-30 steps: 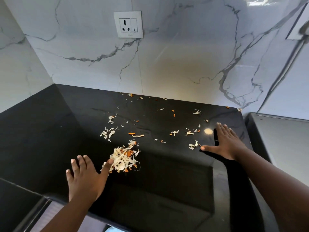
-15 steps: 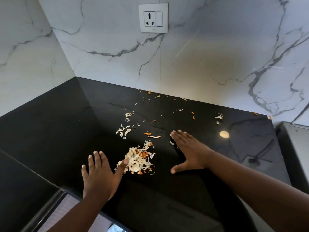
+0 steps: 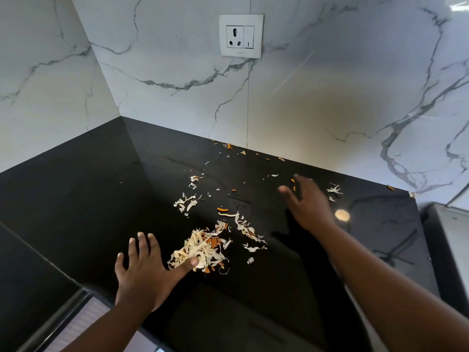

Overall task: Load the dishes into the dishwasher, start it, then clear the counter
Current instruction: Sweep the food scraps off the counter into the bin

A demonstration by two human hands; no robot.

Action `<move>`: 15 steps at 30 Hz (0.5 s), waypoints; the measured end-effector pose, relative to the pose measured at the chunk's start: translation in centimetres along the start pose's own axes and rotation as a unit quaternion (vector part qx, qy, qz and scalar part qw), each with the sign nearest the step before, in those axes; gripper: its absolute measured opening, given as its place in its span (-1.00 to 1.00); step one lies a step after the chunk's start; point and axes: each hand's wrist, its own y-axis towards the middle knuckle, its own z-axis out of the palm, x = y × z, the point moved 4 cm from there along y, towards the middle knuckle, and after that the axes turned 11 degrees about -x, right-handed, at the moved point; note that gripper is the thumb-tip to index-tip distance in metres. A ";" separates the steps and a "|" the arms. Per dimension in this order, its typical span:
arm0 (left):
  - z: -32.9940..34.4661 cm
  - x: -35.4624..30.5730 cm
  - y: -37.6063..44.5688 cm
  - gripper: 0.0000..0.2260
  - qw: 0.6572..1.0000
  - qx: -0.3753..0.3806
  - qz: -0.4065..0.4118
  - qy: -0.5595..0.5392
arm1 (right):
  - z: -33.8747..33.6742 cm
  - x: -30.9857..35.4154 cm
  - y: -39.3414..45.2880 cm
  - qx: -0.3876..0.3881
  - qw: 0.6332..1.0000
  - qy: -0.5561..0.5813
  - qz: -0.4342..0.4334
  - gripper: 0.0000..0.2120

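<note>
Scraps (image 3: pixel 203 250) of pale shredded peel and orange bits lay heaped on the black counter (image 3: pixel 88 186), near its front edge and roughly at the middle of the view. The heap was elongated, its long axis running from the near left up toward the far right, where a thinner tail of shreds (image 3: pixel 245 228) trailed off. Smaller clusters (image 3: pixel 186 201) sat farther back and to the left of the heap, apart from it, and single crumbs (image 3: pixel 229 146) were strewn up to the foot of the marble wall (image 3: pixel 330 97). One more pale cluster (image 3: pixel 334 189) lay at the far right.

The left hand (image 3: pixel 142 270) rested flat on the counter just left of the heap, fingers straight and spread, pointing away from the person. Its thumb (image 3: pixel 186 265) was stretched out to the right, with the tip touching the near left side of the heap. It gripped nothing.

The right hand (image 3: pixel 308 201) was beyond and to the right of the heap, clear of it, and blurred. Its fingers appeared extended and spread, pointing toward the wall, holding nothing; whether the palm touched the counter could not be told.

A white wall socket (image 3: pixel 241 35) was mounted on the wall above the counter. A grey surface (image 3: pixel 451 237) adjoined the counter on the right.
</note>
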 end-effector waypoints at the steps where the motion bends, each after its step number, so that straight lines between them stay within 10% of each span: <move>1: 0.0 0.0 0.0 0.23 1.000 -0.001 0.000 0.000 | -1.1 -2.5 1.3 -0.019 0.998 -0.052 0.022 -0.11; 7: -0.1 0.0 0.0 0.25 1.000 -0.001 -0.004 -0.008 | -3.2 -11.4 5.0 0.011 0.979 -0.133 0.152 0.08; 15: -0.1 0.1 0.1 0.23 1.000 0.003 -0.009 -0.006 | 3.1 -7.0 6.6 0.131 0.981 -0.141 -0.006 0.15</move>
